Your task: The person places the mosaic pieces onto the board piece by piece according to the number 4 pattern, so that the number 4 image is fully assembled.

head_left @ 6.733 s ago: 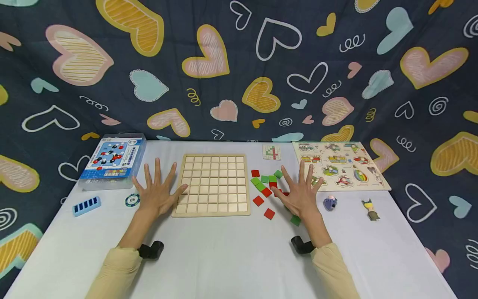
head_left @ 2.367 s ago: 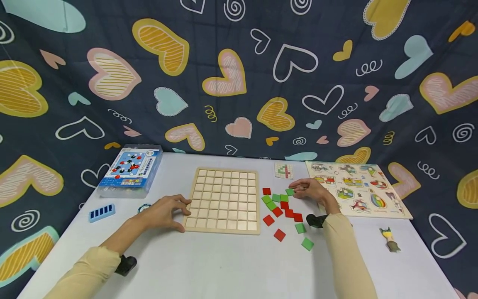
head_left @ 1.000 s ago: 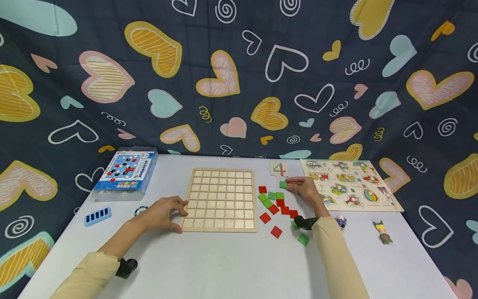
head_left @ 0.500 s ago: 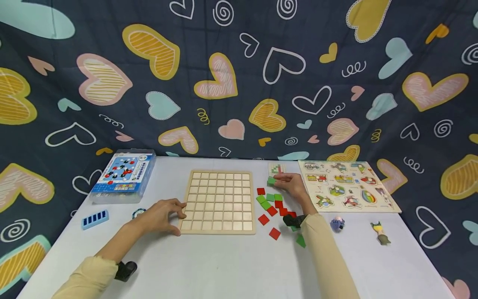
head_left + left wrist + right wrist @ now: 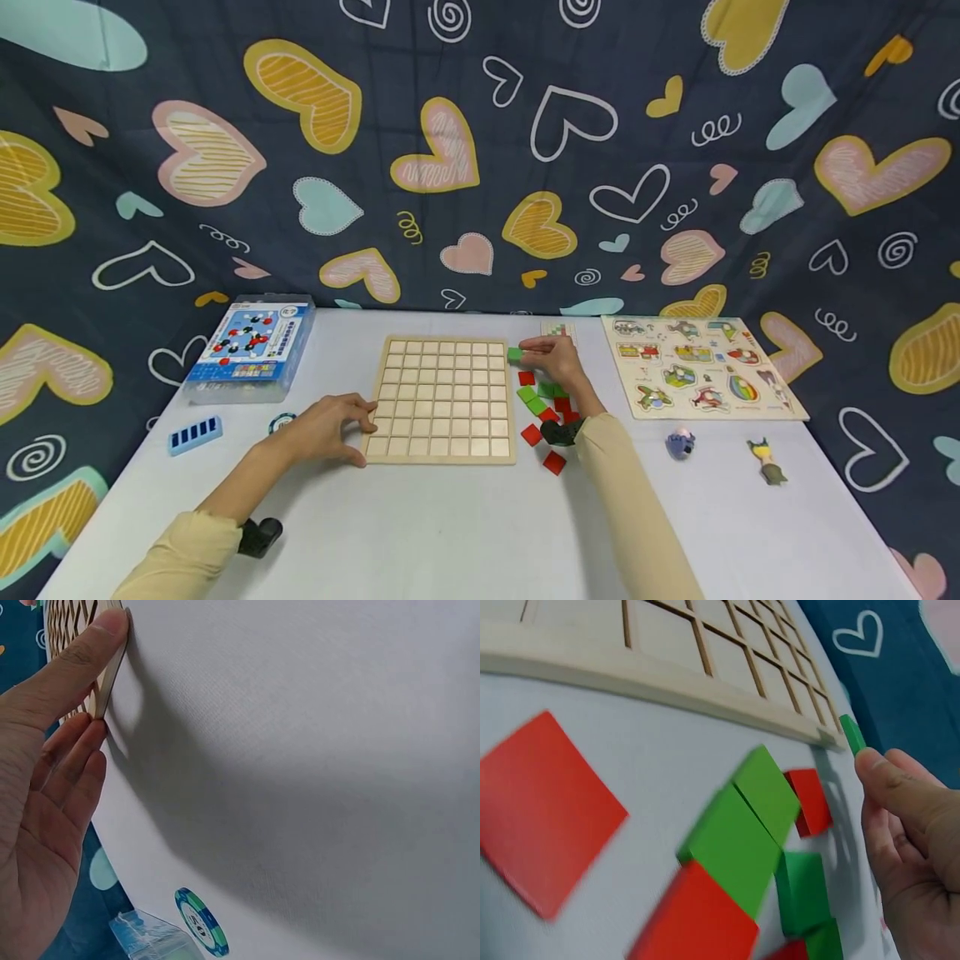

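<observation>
Left hand [image 5: 327, 431] grips the grid board [image 5: 440, 459] — right hand [image 5: 553, 360] pinches a green tile [image 5: 514, 354].
On my feed, the left's thumb laps the left rim; the right, fingertips closed, has just brought the tile leftward to beside the far right corner — within reach of the squares, I judge, not yet in one.

Even, shadow-softening light fills the room, brightening the white cloth-covered worktop [image 5: 450, 533]; faint shade lies beside the right beige fabric sleeve [image 5: 633, 508]. At the left wrist, a broad, soft-edged grey shadow spreads from the pale wooden grid board [image 5: 73, 619]. At the right wrist, the large red square tile [image 5: 551, 814] looks blurred.
</observation>
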Demonstrator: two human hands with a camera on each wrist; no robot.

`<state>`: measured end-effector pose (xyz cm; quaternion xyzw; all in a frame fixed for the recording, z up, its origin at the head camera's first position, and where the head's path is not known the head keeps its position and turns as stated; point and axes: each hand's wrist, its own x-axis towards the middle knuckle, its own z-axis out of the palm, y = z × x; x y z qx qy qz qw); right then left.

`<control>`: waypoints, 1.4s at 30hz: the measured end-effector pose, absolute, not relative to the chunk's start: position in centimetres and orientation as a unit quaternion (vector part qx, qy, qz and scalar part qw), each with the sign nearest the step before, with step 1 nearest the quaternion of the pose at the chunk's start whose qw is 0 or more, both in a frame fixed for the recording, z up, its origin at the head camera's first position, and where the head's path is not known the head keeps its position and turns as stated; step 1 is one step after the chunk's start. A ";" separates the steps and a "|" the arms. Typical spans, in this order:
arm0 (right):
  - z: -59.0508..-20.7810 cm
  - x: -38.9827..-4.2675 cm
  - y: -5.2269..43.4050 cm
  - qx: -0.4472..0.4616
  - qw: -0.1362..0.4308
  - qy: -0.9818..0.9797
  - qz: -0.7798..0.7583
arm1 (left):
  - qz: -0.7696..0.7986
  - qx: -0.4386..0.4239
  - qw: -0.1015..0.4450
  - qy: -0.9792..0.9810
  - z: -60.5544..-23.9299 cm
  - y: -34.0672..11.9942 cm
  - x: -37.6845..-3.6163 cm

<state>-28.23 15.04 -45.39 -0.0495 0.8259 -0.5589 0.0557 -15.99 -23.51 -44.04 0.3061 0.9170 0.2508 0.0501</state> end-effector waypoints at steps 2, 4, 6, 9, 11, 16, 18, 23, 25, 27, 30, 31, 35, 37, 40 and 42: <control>-45.4 -28.3 14.6 -0.053 0.059 0.824 -0.561 | 0.252 0.303 0.051 0.918 -43.9 -23.4 -16.0; -45.3 -28.5 14.1 -0.062 0.059 0.821 -0.564 | 0.250 0.304 0.053 0.918 -43.8 -23.4 -16.1; -45.2 -28.6 13.6 -0.067 0.058 0.819 -0.567 | 0.253 0.300 0.054 0.918 -43.7 -23.4 -16.2; -45.2 -28.6 13.0 -0.067 0.055 0.815 -0.573 | 0.254 0.298 0.057 0.919 -43.6 -23.4 -16.2; -45.5 -28.5 12.7 -0.060 0.051 0.816 -0.573 | 0.257 0.298 0.060 0.918 -43.7 -23.4 -16.1; -46.0 -28.8 11.7 -0.063 0.033 0.811 -0.580 | 0.257 0.298 0.068 0.917 -43.7 -23.4 -16.1; -46.0 -28.8 11.2 -0.072 0.030 0.810 -0.581 | 0.255 0.298 0.071 0.917 -43.7 -23.4 -16.1; -45.8 -28.9 10.1 -0.083 0.024 0.819 -0.568 | 0.246 0.295 0.073 0.920 -43.8 -23.4 -16.0; -45.7 -29.0 9.7 -0.085 0.019 0.823 -0.562 | 0.244 0.295 0.072 0.921 -43.8 -23.4 -16.0; -45.6 -29.0 9.2 -0.086 0.013 0.827 -0.555 | 0.246 0.293 0.072 0.921 -43.8 -23.4 -16.0; -45.7 -29.1 8.5 -0.089 0.007 0.831 -0.549 | 0.247 0.288 0.076 0.922 -43.8 -23.3 -16.0; -45.7 -29.1 8.3 -0.090 0.006 0.833 -0.547 | 0.248 0.286 0.078 0.923 -43.8 -23.3 -16.0; -46.0 -29.3 7.5 -0.092 0.000 0.837 -0.539 | 0.248 0.277 0.080 0.925 -43.9 -23.3 -16.0; -46.0 -29.3 7.2 -0.089 -0.006 0.840 -0.534 | 0.248 0.279 0.077 0.924 -43.9 -23.3 -16.0; -46.1 -29.4 6.9 -0.090 -0.014 0.842 -0.532 | 0.250 0.281 0.073 0.924 -44.0 -23.4 -15.9; -46.1 -29.5 6.8 -0.090 -0.013 0.842 -0.532 | 0.250 0.281 0.072 0.924 -44.0 -23.4 -15.9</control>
